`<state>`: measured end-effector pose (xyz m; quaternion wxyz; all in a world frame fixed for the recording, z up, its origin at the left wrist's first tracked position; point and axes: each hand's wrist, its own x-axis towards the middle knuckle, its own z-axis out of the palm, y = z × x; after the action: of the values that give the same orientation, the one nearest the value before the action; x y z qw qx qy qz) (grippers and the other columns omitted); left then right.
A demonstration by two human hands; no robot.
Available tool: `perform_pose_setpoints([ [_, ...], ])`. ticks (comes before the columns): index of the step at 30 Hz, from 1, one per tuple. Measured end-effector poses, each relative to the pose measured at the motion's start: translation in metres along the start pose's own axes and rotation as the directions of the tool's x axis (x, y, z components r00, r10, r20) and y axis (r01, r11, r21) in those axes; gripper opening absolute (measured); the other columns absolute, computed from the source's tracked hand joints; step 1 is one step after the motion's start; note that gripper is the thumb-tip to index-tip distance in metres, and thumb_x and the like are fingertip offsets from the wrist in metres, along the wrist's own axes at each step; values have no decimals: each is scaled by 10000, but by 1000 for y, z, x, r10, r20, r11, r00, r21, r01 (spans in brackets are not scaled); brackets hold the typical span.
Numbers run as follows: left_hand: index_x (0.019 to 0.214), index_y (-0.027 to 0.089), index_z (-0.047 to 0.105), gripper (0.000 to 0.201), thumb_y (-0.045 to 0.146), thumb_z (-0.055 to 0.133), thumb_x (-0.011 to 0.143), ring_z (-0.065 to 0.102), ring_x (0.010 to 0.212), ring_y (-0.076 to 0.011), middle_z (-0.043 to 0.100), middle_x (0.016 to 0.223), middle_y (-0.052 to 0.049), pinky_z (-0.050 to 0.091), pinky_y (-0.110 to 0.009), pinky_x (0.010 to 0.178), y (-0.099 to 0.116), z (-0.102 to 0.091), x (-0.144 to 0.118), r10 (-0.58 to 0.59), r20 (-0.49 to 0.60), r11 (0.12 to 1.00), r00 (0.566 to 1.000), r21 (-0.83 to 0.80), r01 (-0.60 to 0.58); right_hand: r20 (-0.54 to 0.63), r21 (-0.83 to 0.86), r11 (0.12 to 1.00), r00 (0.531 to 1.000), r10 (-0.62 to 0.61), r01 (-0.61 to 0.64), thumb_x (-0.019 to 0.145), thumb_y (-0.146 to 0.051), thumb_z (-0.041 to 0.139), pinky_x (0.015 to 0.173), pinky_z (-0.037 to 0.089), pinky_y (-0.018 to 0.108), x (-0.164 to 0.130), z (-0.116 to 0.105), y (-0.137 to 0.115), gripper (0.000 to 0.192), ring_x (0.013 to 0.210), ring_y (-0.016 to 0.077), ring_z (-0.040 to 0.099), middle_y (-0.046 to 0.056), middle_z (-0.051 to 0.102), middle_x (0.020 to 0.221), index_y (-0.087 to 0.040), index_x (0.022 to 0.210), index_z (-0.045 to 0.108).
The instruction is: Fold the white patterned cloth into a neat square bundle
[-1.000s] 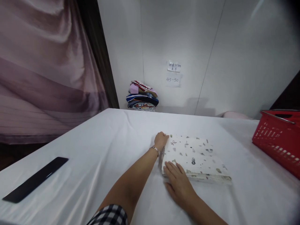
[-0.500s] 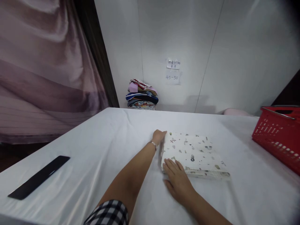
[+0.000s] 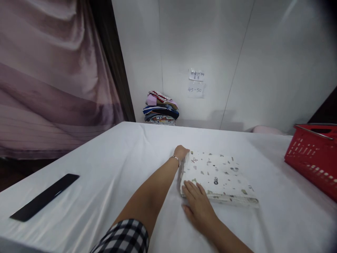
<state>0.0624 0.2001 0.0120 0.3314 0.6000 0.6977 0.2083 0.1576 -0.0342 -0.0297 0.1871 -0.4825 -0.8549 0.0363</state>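
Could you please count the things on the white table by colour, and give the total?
White with small prints: 1, the folded cloth, with the left hand at its far corner and the right hand on its near corner.
Red: 1, the basket.
Black: 1, the flat bar.
Total: 3.

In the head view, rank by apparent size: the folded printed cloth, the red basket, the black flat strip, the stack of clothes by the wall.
1. Folded printed cloth, largest.
2. Red basket, though cut off by the frame edge, so unsure.
3. Black flat strip.
4. Stack of clothes, smallest, but farthest away, so likely understated.
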Motion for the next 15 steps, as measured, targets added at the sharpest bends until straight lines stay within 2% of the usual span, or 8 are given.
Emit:
perform_pose_setpoints([
  [6,866,117,646,177,244,642,743,607,895,-217,658,891,-101,446,-244,666,-1,0,2,24,45,999,999,28,-25,8,-2,1000,1000,4,-4,836,-247,471,1101,203,464,0,2,1,552,1323,233,306,56,350,1444,-199,1377,367],
  [11,1123,150,547,308,322,533,867,572,964,-194,566,1118,-89,493,-365,799,-6,3,1,23,114,998,993,60,-30,12,-10,1000,1000,2,-1,843,-237,446,1104,192,460,-1,0,0,549,1327,229,296,59,341,1448,-174,1381,360],
  [15,1153,166,526,322,330,522,875,560,989,-197,543,1157,-82,491,-391,823,-7,4,3,41,147,994,988,94,-55,4,-22,1000,1000,-2,2,841,-233,447,1097,206,464,-1,-2,-1,538,1325,230,300,69,359,1437,-173,1371,377],
])
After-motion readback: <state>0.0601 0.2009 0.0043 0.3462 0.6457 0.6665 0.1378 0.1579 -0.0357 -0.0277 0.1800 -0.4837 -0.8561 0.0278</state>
